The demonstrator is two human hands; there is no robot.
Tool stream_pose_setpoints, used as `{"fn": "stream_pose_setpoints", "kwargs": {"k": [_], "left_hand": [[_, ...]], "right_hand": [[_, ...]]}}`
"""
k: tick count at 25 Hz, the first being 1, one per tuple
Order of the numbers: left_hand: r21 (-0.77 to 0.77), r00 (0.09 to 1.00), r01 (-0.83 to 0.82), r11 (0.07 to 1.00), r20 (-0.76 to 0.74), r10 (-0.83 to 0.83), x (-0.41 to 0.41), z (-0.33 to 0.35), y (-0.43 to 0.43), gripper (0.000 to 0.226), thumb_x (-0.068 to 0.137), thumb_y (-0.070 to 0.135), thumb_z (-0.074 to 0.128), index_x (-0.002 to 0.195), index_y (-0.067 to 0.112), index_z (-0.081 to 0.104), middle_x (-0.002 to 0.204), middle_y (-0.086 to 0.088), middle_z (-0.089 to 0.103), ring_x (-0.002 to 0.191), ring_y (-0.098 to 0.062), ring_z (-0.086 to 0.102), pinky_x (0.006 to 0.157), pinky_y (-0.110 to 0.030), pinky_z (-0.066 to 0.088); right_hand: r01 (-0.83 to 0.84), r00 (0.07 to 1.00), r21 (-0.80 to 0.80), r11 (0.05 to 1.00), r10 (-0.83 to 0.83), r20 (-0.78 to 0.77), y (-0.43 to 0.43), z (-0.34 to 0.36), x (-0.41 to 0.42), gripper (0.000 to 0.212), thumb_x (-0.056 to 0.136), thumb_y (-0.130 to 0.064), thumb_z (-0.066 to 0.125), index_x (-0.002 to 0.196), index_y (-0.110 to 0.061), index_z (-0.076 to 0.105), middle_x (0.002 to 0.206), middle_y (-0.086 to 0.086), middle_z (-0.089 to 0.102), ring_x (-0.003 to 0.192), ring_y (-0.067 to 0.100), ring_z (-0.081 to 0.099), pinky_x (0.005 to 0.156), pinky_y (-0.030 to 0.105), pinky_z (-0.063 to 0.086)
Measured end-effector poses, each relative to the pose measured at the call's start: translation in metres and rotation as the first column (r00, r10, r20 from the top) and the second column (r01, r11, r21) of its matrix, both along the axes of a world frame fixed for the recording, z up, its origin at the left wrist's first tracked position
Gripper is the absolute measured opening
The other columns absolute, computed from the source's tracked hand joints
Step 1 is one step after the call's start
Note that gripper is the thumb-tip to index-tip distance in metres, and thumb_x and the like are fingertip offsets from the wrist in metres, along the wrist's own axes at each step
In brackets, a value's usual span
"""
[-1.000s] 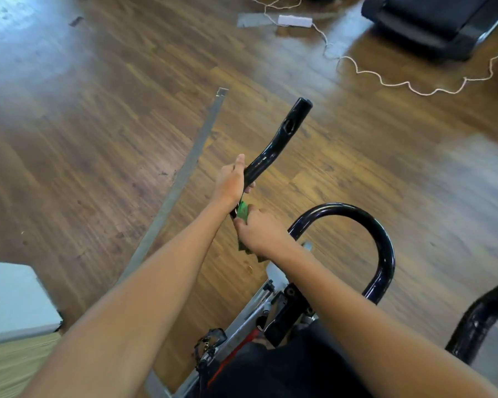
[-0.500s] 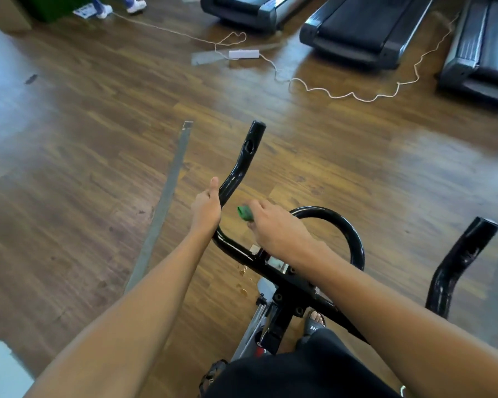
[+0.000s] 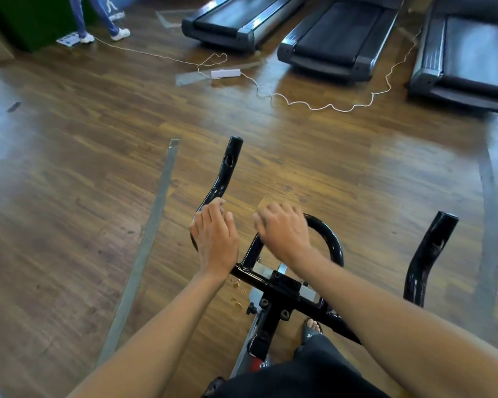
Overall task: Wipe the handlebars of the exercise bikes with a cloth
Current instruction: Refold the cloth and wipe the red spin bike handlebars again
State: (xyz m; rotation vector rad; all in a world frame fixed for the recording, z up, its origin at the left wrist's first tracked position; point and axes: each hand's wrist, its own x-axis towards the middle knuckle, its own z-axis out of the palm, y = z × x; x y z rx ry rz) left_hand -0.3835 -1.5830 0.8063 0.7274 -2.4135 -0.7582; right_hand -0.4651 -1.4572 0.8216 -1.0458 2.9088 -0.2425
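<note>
Under the left hand (image 3: 215, 236), fingers curled, the handlebar (image 3: 224, 176); right hand's (image 3: 282, 228) grip unclear.

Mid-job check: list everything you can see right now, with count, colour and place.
Handlebar: one set, glossy black; left horn, centre loop, right horn, in front of the person.
Bike frame: one, black clamp on a grey post, below the bars.
Treadmills: three, black and grey, along the far side.
Power strip: one, white, on the floor with a white cord.
Floor strips: grey, several on the brown wood floor.
Crumbs: few, tan, on the floor under the bar.
Bystander's legs: two, blue trousers, white shoes, far left.
Cloth: not visible now.
Left hand: on the left horn's base.
Right hand: blurred, on the centre loop.
</note>
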Motion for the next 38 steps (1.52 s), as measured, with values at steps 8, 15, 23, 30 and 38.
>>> {"fn": "stream_pose_setpoints", "kwargs": {"k": [8,15,23,30,38], "left_hand": [[0.148,0.904,0.33,0.932,0.235,-0.357,-0.007,0.004,0.015,0.033,0.105,0.04,0.033,0.112,0.02,0.057,0.105,0.005,0.061,0.096,-0.017,0.059,0.075,-0.034,0.046],[0.122,0.809,0.462,0.878,0.348,-0.474,-0.01,0.002,0.03,0.049,0.104,0.049,0.029,0.139,0.019,0.047,0.128,-0.002,0.057,0.117,-0.021,0.053,0.091,-0.033,0.044],[0.293,0.811,0.419,0.859,0.304,-0.499,-0.034,0.001,0.051,0.052,0.105,0.046,0.027,0.146,0.016,0.037,0.142,-0.009,0.053,0.124,-0.028,0.054,0.096,-0.042,0.043],[0.239,0.848,0.403,0.883,0.264,-0.459,-0.031,-0.009,0.048,0.041,0.105,0.047,0.027,0.12,0.018,0.052,0.103,-0.005,0.065,0.088,-0.025,0.059,0.073,-0.037,0.041],[0.218,0.85,0.377,0.9,0.306,-0.43,-0.029,-0.008,0.047,0.038,0.104,0.049,0.026,0.11,0.02,0.049,0.098,-0.006,0.063,0.085,-0.032,0.058,0.075,-0.044,0.047]], "right_hand": [[0.143,0.987,-0.064,0.988,-0.148,-0.068,0.032,-0.012,-0.009,0.042,0.104,-0.05,0.029,0.123,-0.027,0.058,0.126,-0.005,0.059,0.124,0.021,0.052,0.112,0.045,0.031],[0.447,0.894,-0.166,0.879,-0.445,0.049,0.069,-0.012,0.012,0.045,0.105,-0.041,0.034,0.143,-0.018,0.043,0.142,0.005,0.05,0.131,0.026,0.047,0.105,0.04,0.041],[0.725,0.677,-0.279,0.63,-0.574,0.461,0.099,0.007,0.1,0.061,0.104,-0.046,0.025,0.156,-0.02,0.007,0.145,0.004,0.036,0.122,0.019,0.048,0.086,0.033,0.046],[0.726,0.68,-0.239,0.645,-0.622,0.388,0.081,0.004,0.056,0.062,0.106,-0.038,0.033,0.157,-0.021,0.003,0.16,0.009,0.018,0.137,0.029,0.035,0.1,0.042,0.044],[0.634,0.74,-0.227,0.739,-0.494,0.456,0.1,-0.012,0.112,0.067,0.106,-0.04,0.026,0.157,-0.02,-0.011,0.164,0.011,-0.019,0.152,0.035,0.0,0.117,0.051,0.032]]}}
